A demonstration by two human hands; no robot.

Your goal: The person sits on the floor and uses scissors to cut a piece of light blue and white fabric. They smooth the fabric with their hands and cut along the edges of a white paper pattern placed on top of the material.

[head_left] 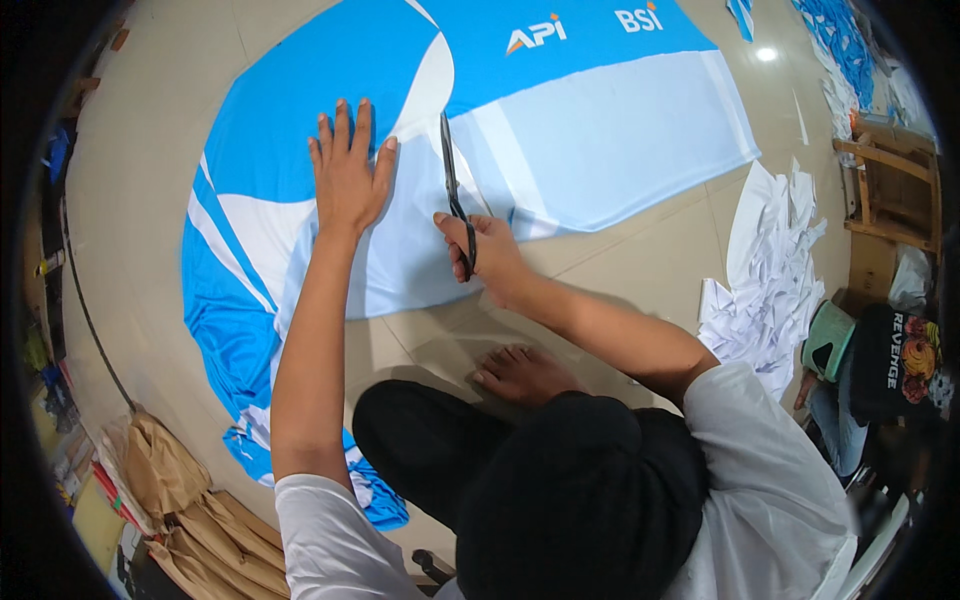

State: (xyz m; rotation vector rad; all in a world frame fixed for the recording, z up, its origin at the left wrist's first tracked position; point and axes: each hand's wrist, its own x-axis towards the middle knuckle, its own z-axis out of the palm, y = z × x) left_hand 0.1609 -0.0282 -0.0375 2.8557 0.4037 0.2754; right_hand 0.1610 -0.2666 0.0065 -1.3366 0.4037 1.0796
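Observation:
A large printed cloth (280,110) in blue, pale blue and white lies spread over the tiled floor. My left hand (350,175) rests flat on it, fingers stretched out, on the blue and pale part. To its right, my right hand (482,250) grips dark-handled scissors (452,180) by the loops. Their blades point away from me and look nearly closed, lying along the edge between the white curved shape and the pale blue. Around the blades the fabric seems parted, but I cannot tell how far the cut runs.
White scraps (765,270) lie heaped to the right, with blue and white offcuts (840,50) at the far right. A wooden stool (890,185) stands near them. Brown paper or cloth (190,490) is at lower left. My bare foot (525,375) is just below the cloth.

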